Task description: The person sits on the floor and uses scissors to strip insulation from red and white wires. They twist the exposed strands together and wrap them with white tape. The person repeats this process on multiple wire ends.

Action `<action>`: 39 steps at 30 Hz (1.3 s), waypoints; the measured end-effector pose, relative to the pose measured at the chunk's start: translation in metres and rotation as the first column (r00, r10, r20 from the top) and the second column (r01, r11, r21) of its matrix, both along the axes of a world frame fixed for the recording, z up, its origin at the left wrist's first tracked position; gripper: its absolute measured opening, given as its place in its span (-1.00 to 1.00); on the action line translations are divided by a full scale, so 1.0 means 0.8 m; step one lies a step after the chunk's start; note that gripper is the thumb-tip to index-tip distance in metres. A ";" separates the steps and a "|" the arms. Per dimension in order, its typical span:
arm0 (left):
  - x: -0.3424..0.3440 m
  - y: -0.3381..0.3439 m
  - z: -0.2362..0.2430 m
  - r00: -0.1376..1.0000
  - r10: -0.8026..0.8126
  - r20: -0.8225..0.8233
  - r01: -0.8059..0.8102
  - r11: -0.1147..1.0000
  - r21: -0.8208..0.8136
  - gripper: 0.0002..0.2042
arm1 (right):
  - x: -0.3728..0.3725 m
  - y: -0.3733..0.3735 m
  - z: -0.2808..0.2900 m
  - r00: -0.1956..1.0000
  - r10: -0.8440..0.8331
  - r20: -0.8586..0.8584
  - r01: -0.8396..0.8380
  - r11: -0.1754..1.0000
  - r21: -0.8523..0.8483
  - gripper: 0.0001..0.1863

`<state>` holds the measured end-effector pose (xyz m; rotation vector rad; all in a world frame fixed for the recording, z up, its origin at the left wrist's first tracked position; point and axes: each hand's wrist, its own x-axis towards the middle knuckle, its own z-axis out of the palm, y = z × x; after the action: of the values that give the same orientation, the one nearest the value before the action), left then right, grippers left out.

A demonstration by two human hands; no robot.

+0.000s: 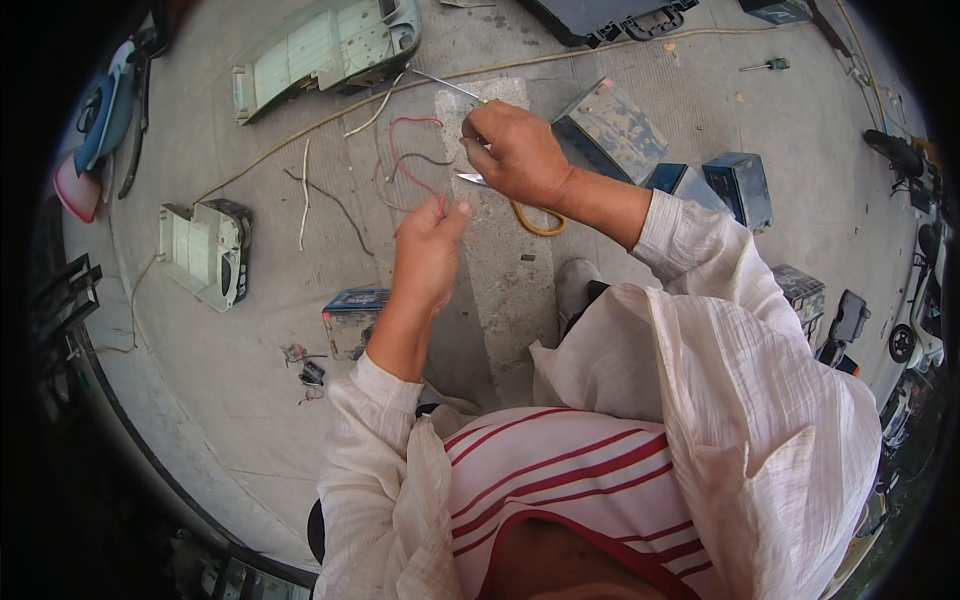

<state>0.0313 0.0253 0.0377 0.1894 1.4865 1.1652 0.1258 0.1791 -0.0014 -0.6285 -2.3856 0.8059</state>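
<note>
My left hand point(428, 255) is closed, its thumb and fingers pinching a thin red wire point(396, 152). From the fingertips the wire loops up and back toward my right hand. My right hand point(515, 150) is closed as well, fingers curled; what they hold is hidden. A screwdriver's metal shaft point(446, 87) shows beyond its knuckles, the handle mostly covered. Below that hand appear a pointed scissor blade point(470, 178) and an orange handle loop point(540, 222); whether the hand touches the scissors or the screwdriver I cannot tell. A dark wire point(430, 160) lies behind the red one.
Pale plastic housings point(325, 55) lie at the far left, with a smaller one point(205, 250) nearer. Box-shaped batteries point(612, 130) stand at right, another point(350, 325) by my left forearm. A long cable point(300, 135) crosses the concrete. A second screwdriver point(767, 65) lies far right.
</note>
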 end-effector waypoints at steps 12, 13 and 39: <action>-0.016 -0.026 -0.014 0.893 0.033 0.449 -0.105 0.985 0.137 -0.86 | 0.013 0.002 0.032 0.966 0.253 -0.053 -0.248 0.844 -0.476 -0.83; -0.017 -0.025 -0.012 0.889 0.033 0.457 -0.106 0.985 0.136 -0.87 | 0.009 -0.002 0.033 0.959 0.272 -0.078 -0.276 0.839 -0.470 -0.82; -0.014 -0.021 -0.010 0.920 -0.009 0.392 -0.038 0.993 0.112 -0.84 | 0.001 0.008 0.005 0.991 0.119 0.063 -0.111 0.986 -0.122 -0.87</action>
<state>0.0201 0.0088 0.0295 0.0204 1.0687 1.2222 0.1267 0.1859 0.0025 -0.5776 -2.4701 0.9957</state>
